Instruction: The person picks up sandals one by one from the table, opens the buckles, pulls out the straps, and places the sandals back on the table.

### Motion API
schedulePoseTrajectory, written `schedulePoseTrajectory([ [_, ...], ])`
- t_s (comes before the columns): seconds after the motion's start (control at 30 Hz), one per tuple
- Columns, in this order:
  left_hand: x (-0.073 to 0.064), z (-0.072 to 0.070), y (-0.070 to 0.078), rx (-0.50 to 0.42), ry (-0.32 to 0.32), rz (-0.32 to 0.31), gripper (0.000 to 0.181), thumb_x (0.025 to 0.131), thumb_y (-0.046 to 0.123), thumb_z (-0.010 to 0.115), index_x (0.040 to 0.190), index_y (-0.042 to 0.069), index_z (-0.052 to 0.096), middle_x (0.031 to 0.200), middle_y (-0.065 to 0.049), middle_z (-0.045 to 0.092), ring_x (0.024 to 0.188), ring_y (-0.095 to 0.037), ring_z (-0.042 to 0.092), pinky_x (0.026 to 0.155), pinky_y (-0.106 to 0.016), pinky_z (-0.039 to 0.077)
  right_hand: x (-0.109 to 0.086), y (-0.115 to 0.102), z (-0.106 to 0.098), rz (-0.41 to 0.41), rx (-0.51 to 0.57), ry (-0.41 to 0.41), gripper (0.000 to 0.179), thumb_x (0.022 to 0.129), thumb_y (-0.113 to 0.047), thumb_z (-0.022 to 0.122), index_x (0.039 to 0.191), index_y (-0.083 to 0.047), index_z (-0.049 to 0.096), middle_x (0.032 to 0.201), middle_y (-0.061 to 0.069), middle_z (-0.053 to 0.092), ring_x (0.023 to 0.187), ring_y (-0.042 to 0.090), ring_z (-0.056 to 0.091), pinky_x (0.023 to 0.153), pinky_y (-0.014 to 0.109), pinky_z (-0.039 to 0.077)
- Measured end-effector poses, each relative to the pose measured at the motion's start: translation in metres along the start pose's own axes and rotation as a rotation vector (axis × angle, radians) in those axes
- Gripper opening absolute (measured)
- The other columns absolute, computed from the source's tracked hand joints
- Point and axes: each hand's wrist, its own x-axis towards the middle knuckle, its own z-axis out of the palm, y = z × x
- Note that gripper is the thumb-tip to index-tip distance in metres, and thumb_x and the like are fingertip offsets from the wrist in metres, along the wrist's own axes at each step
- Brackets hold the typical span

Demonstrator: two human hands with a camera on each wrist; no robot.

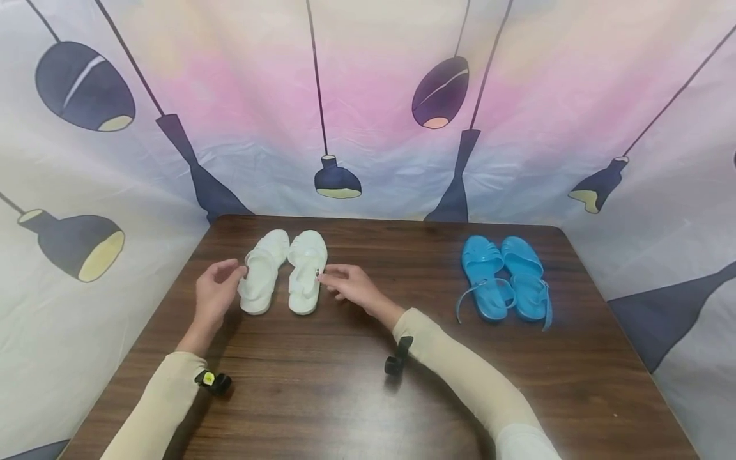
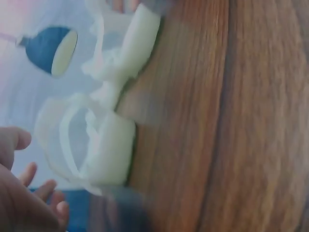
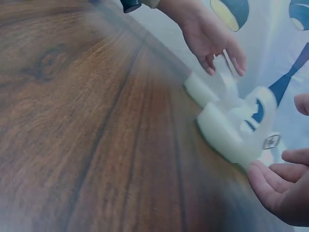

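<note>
A pair of white sandals stands side by side on the table, toes toward the back wall. Beside the outer edge of the left white sandal (image 1: 260, 281) is my left hand (image 1: 215, 289), thumb and fingers apart and loosely bent. Its fingers look apart from the sandal in the left wrist view. My right hand (image 1: 356, 286) is at the outer side of the right white sandal (image 1: 303, 295), near a small metal buckle (image 3: 271, 141) on its strap. In the right wrist view the fingertips (image 3: 258, 174) lie close against the sole; whether they touch is unclear.
A pair of blue sandals (image 1: 489, 300) lies to the right on the brown wooden table (image 1: 322, 396), with loose ankle straps. Behind the table hangs a fabric backdrop (image 1: 368, 115) printed with lamps. Small black cameras (image 1: 393, 365) are strapped to both wrists.
</note>
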Motion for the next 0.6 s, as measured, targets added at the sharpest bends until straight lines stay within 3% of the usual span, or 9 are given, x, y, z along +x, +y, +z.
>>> schedulePoseTrajectory([
  [0.1, -0.008, 0.009, 0.015, -0.024, 0.059, 0.095, 0.045, 0.100, 0.029, 0.065, 0.137, 0.003, 0.060, 0.135, -0.016, 0.062, 0.122, -0.023, 0.056, 0.099, -0.030, 0.048, -0.006, -0.007, -0.009, -0.040, -0.014, 0.020, 0.061, 0.097, -0.043, 0.070, 0.145, -0.008, 0.056, 0.138, 0.012, 0.065, 0.110, 0.033, 0.070, 0.087, 0.043, 0.059],
  [0.2, -0.016, 0.020, 0.030, -0.046, 0.054, 0.223, 0.040, 0.098, 0.021, 0.068, 0.133, 0.002, 0.063, 0.135, -0.018, 0.064, 0.126, -0.027, 0.057, 0.110, -0.042, 0.043, -0.013, -0.012, -0.021, -0.098, -0.019, 0.041, 0.057, 0.096, -0.037, 0.073, 0.143, -0.010, 0.059, 0.142, 0.012, 0.061, 0.111, 0.031, 0.069, 0.091, 0.047, 0.058],
  [0.37, -0.028, 0.041, 0.049, -0.004, -0.009, 0.400, 0.038, 0.095, 0.018, 0.073, 0.130, 0.004, 0.067, 0.135, -0.015, 0.065, 0.132, -0.029, 0.055, 0.113, -0.048, 0.040, -0.029, -0.019, -0.043, -0.211, -0.058, 0.115, 0.046, 0.094, -0.031, 0.076, 0.135, -0.012, 0.066, 0.137, 0.008, 0.065, 0.111, 0.024, 0.070, 0.091, 0.047, 0.058],
  [0.5, -0.039, 0.063, 0.063, -0.005, -0.078, 0.473, 0.037, 0.095, 0.018, 0.074, 0.130, 0.007, 0.068, 0.133, -0.013, 0.067, 0.123, -0.029, 0.059, 0.105, -0.047, 0.045, -0.047, -0.020, -0.065, -0.286, -0.150, 0.209, 0.042, 0.094, -0.030, 0.077, 0.130, -0.012, 0.070, 0.130, 0.004, 0.070, 0.115, 0.027, 0.068, 0.094, 0.042, 0.057],
  [0.6, -0.045, 0.084, 0.072, -0.024, -0.148, 0.505, 0.037, 0.096, 0.018, 0.073, 0.130, 0.007, 0.067, 0.131, -0.013, 0.068, 0.120, -0.030, 0.060, 0.103, -0.049, 0.046, -0.063, -0.019, -0.082, -0.295, -0.216, 0.277, 0.042, 0.093, -0.035, 0.077, 0.129, -0.013, 0.071, 0.129, 0.001, 0.071, 0.120, 0.029, 0.065, 0.098, 0.044, 0.054],
])
